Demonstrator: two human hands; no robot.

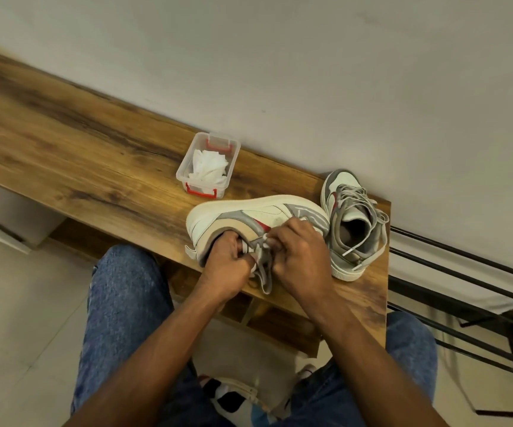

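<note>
A white and grey sneaker (236, 215) with a red accent lies on its side on the wooden table (79, 155), sole toward the wall. My left hand (227, 266) grips its collar, fingers curled into the opening. My right hand (301, 260) pinches the grey lace (266, 272) near the eyelets; a loose lace end hangs over the table's front edge. The matching second sneaker (353, 229) stands upright to the right, its laces loose, near the table's right end.
A clear plastic box (208, 165) with red clips, holding crumpled white tissue, sits behind the sneaker near the wall. A black metal rack (464, 306) stands to the right of the table. My knees in blue jeans are below the table's front edge.
</note>
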